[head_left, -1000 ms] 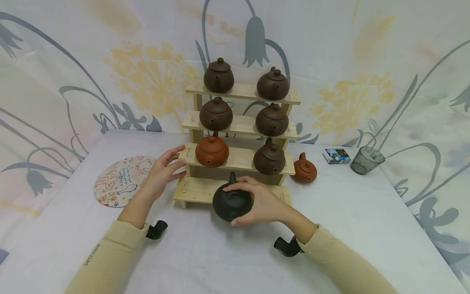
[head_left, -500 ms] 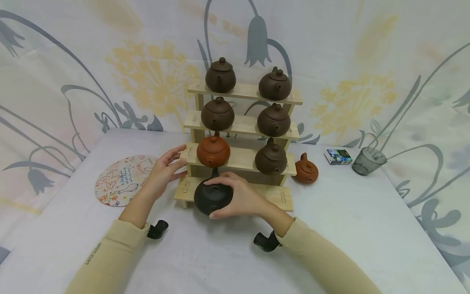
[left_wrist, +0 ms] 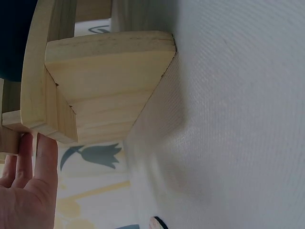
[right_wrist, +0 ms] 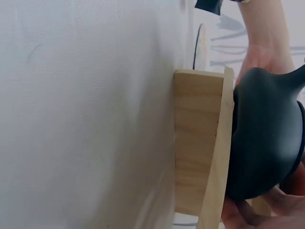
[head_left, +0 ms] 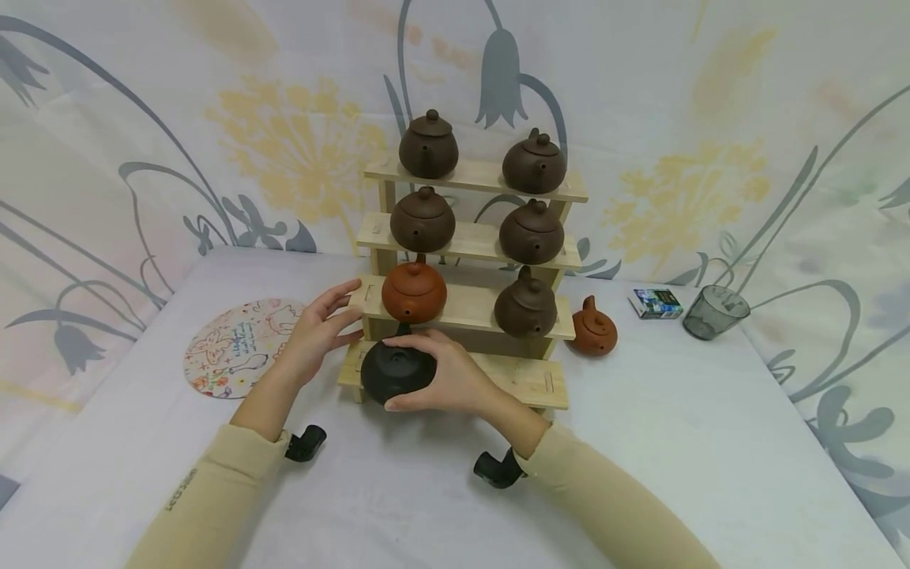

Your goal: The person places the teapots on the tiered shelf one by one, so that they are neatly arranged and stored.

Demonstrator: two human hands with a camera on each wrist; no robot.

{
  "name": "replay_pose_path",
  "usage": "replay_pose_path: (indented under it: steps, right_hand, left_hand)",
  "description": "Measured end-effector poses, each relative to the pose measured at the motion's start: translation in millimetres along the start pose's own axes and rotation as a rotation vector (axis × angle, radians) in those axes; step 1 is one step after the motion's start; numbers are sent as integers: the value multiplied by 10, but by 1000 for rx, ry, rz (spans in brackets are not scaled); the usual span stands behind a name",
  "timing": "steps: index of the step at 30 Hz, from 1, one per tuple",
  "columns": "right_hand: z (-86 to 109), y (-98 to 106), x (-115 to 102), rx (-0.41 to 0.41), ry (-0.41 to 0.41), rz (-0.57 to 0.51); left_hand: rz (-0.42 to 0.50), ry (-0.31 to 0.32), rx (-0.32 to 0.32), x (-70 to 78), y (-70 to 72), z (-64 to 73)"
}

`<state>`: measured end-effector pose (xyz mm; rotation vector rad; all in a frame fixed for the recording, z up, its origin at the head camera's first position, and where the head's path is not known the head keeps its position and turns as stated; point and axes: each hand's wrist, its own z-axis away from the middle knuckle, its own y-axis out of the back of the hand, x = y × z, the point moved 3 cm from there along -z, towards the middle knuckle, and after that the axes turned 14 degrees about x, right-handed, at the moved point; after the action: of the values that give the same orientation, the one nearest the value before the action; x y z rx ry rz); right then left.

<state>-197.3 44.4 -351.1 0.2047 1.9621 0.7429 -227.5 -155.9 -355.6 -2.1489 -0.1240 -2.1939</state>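
In the head view, my right hand (head_left: pixel 449 374) grips a black teapot (head_left: pixel 392 374) from its right side, fingers over the top and thumb at the front. The teapot is at the left part of the lowest step of a wooden display rack (head_left: pixel 512 381); the right wrist view shows its base right at the board. My left hand (head_left: pixel 313 336) rests its fingertips at the rack's left side, fingers fairly straight. Directly above the black teapot, an orange-red teapot (head_left: pixel 414 292) stands on the second step, with a brown teapot (head_left: pixel 526 307) to its right.
Several more brown teapots (head_left: pixel 423 220) fill the upper steps. A small orange-red teapot (head_left: pixel 594 329) stands on the table right of the rack. Farther right are a small box (head_left: pixel 655 303) and a grey see-through cup (head_left: pixel 715 313). A round patterned mat (head_left: pixel 235 348) lies at left.
My right hand has carried the black teapot leftward along the lowest step, from its middle to its left part. The left hand has stayed at the rack's side.
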Motion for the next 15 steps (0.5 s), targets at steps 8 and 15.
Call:
replay_pose_path:
  steps: [8, 15]
  right_hand:
    - [165, 160, 65, 47, 65, -53]
    - [388, 381, 189, 131, 79, -69]
  left_hand:
    - [6, -6, -5, 2, -11, -7]
    - [12, 5, -2, 7, -14, 0]
